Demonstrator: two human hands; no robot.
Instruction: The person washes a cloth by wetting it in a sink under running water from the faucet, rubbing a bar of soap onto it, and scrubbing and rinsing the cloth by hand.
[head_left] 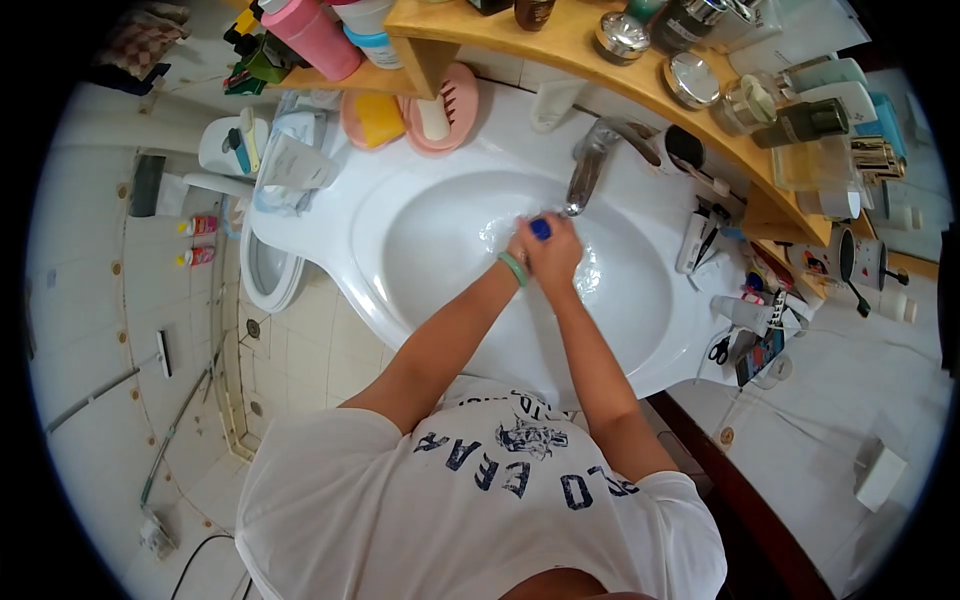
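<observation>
Below the tap [590,170], my two hands meet over the white sink basin [430,250]. A small dark blue object [541,229] with a rounded top, perhaps a cap, shows between them; its lower part is hidden by the fingers. My right hand [560,255] is closed around it from the right. My left hand [517,246], below which a pale green bangle [513,268] circles the wrist, presses against it from the left with bent fingers. Water splashes in the basin around both hands.
Pink soap dishes [440,115] hold a yellow block and a pale bar behind the basin. A wooden shelf [560,45] crowded with jars and bottles overhangs the back. Scissors [719,350] and a phone [760,357] lie at the right; a toilet [268,270] stands left.
</observation>
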